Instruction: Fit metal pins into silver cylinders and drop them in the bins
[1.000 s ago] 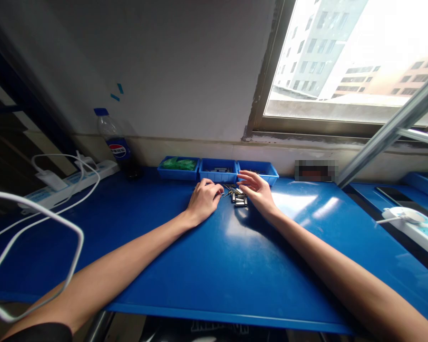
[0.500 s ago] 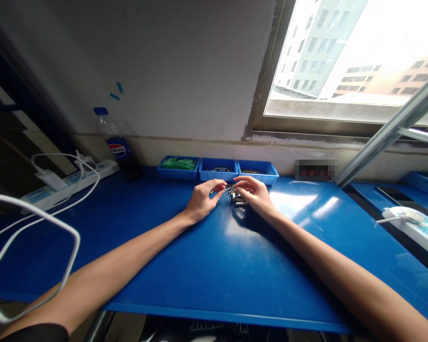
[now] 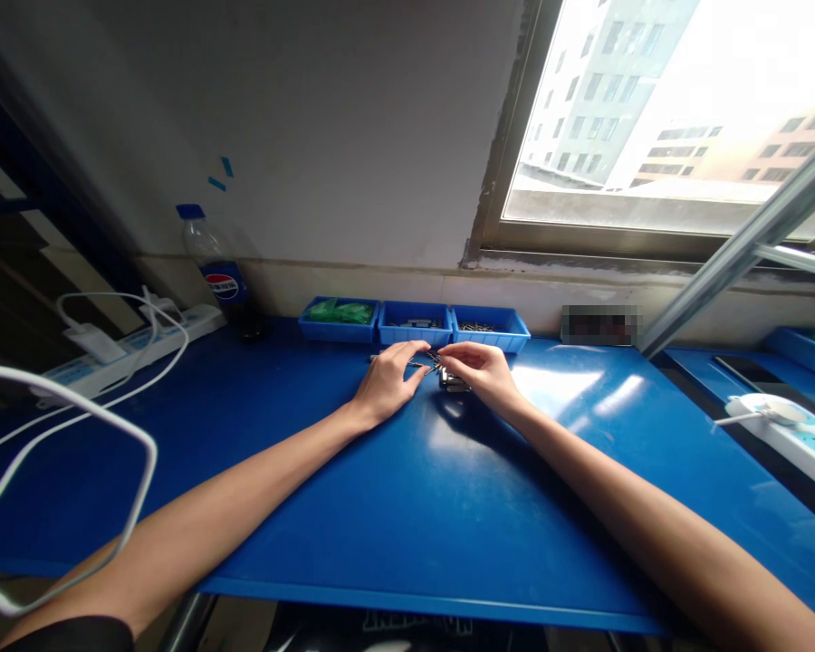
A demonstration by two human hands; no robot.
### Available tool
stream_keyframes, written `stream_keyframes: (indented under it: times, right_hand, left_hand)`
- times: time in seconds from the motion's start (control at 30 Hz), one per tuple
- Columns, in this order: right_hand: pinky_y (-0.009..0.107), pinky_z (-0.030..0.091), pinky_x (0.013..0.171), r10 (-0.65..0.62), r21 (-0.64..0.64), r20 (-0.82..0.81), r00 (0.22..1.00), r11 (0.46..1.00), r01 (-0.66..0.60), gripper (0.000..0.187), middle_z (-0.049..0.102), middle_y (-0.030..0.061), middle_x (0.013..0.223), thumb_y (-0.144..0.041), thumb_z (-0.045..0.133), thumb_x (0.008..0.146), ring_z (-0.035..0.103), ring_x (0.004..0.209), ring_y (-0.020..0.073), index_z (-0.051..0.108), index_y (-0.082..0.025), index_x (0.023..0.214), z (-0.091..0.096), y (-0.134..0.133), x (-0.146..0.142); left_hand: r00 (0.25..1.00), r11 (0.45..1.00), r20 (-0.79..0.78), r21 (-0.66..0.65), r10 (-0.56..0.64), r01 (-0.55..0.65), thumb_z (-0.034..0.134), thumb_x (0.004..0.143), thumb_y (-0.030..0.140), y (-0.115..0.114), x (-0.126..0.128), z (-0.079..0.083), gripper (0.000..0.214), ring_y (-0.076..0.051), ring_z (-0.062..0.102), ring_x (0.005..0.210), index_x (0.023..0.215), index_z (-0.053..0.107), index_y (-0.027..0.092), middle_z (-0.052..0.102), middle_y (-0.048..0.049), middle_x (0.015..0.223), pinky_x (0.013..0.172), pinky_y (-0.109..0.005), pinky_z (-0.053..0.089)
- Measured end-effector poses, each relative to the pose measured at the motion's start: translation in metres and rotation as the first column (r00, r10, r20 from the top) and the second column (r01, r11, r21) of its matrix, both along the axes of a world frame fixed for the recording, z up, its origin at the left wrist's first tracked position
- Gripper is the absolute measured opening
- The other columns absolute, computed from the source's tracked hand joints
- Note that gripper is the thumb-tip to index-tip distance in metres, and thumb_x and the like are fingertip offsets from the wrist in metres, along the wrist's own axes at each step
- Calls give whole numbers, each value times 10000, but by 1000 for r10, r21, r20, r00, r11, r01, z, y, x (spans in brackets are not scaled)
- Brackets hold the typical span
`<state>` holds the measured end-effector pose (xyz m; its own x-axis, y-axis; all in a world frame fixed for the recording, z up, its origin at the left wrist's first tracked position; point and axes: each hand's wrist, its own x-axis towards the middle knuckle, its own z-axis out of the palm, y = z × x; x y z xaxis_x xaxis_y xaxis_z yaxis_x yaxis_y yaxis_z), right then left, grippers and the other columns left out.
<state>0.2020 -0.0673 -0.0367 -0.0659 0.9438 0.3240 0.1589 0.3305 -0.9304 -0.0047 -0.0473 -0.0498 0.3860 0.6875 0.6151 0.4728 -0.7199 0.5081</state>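
Observation:
My left hand (image 3: 388,382) is over the table with thumb and fingers curved and a gap between them. A thin dark piece (image 3: 415,364) shows in that gap; whether the hand touches it I cannot tell. Opposite, my right hand (image 3: 481,369) has its thumb and forefinger pinched together near small thin metal pieces (image 3: 434,359), and what lies between the fingertips is too small to make out. Under the right hand, short silvery metal cylinders (image 3: 452,382) rest on the blue table (image 3: 407,507), partly covered by the fingers.
Behind the hands stand blue bins: one with green packets (image 3: 341,312), one with grey metal parts (image 3: 416,323), one with small brassy pieces (image 3: 476,327). A cola bottle (image 3: 221,281) and a power strip (image 3: 132,349) are left; a white cable (image 3: 150,453) loops over the left forearm.
My left thumb and fingers have spread slightly apart. The right fingertips have closed together and dipped a little toward the small metal pieces.

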Motion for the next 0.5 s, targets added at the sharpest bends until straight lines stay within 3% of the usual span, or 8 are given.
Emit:
stream_keyframes:
  times: [0.1,0.17,0.3,0.43,0.5]
  right_hand:
    - [457,602,937,-180,101,-50,982,978,185,313,802,95,1044,-394,756,822,764,955,278,792,-209,1073,-2,8,9]
    - [469,582,991,-227,133,-54,972,964,232,405,769,107,1202,-332,729,825,753,1031,273,748,-212,1211,-4,13,16]
    - [465,584,986,-237,133,-7,972,963,235,536,720,114,1320,-255,679,806,745,1043,255,676,-218,1341,-7,16,22]
    - [448,591,963,-208,143,11,978,968,205,485,737,109,1281,-239,665,812,748,1010,244,692,-218,1296,-8,13,17]
    - [440,594,946,-192,142,23,981,972,186,444,751,102,1246,-248,677,820,747,995,242,703,-223,1263,-8,12,15]
  left_hand:
    - [978,993,-180,64,107,-97,600,954,188,3,0,-3,252,-310,578,1273,1166,737,187,740,-96,1259,1098,-539,507]
    - [960,991,-250,67,129,-116,583,952,181,4,0,-5,263,-331,555,1261,1142,765,197,764,-85,1206,1064,-556,512]
    - [953,991,-274,72,126,-111,606,936,174,5,-1,-8,233,-330,548,1236,1052,802,228,795,-57,1091,1003,-524,526]
    - [959,991,-256,85,118,-99,646,932,189,4,-1,-6,166,-310,555,1174,945,808,218,799,-58,1008,995,-493,515]
    - [960,992,-254,79,115,-98,666,927,195,4,0,-4,148,-301,558,1131,983,802,214,791,-63,992,987,-486,514]
